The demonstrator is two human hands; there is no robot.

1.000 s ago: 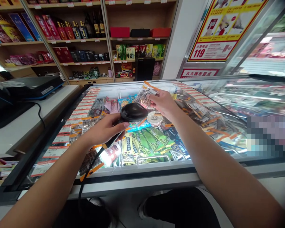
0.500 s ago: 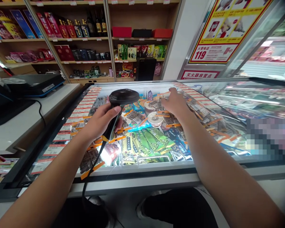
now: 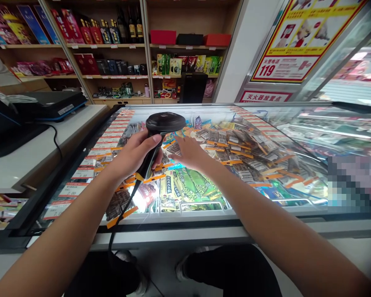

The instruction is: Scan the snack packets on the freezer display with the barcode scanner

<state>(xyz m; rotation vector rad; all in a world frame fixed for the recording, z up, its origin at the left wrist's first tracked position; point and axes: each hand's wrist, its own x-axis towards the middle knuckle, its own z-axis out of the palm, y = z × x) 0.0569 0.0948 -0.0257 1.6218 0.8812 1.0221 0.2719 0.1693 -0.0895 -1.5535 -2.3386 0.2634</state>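
Note:
My left hand (image 3: 138,154) is wrapped round the handle of a black barcode scanner (image 3: 165,121), held upright above the chest freezer, its cable (image 3: 123,212) hanging down the front. Beside the scanner, my right hand (image 3: 191,153) is stretched out with fingers and thumb apart, holding nothing; whether it touches the packets below is hard to tell. Many clear packets with orange edges (image 3: 239,144) lie spread over the freezer's glass top. Through the glass show green ice-pop wrappers (image 3: 198,183) and a red-and-white tub (image 3: 148,194).
The freezer's front rim (image 3: 173,239) runs across before my legs. Price labels (image 3: 77,183) line its left side. A counter (image 3: 21,165) with a black scale (image 3: 49,103) stands at the left. Stocked shelves (image 3: 105,76) and a yellow poster (image 3: 306,37) are behind.
My right hand has moved left, closer to the scanner, and now covers the round tubs seen before. The scanner stays in my left hand, and the view has shifted slightly.

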